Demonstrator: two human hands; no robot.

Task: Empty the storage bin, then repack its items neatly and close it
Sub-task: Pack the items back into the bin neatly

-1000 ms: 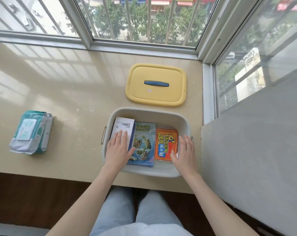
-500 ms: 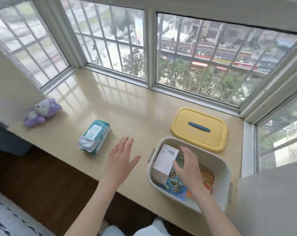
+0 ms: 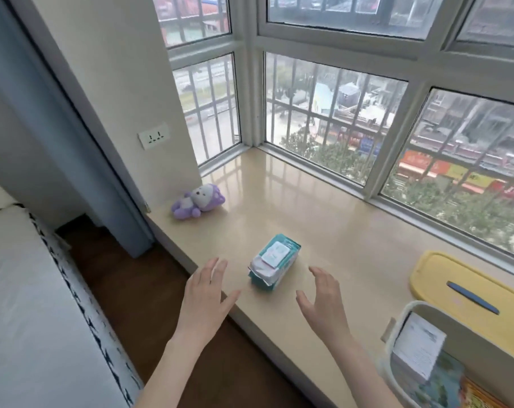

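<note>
A teal and white pack of wet wipes (image 3: 273,264) lies on the beige window ledge (image 3: 338,245). My left hand (image 3: 205,301) hovers just left of the pack, fingers spread and empty. My right hand (image 3: 323,301) hovers just right of it, fingers loosely bent, holding nothing. Neither hand touches the pack. The grey storage bin (image 3: 397,328) sits at the lower right edge, holding a white booklet (image 3: 417,347), a blue picture book (image 3: 438,387) and an orange packet (image 3: 479,396). Its yellow lid (image 3: 456,287) with a blue handle lies on the ledge behind it.
A purple plush toy (image 3: 198,200) lies at the far left of the ledge by the wall. Barred windows run along the back. A dark wooden floor (image 3: 126,278) and a white bed (image 3: 29,319) are to the left below the ledge.
My view has swung left from the bin to the wipes pack. My right hand left the bin, and both hands now flank the pack.
</note>
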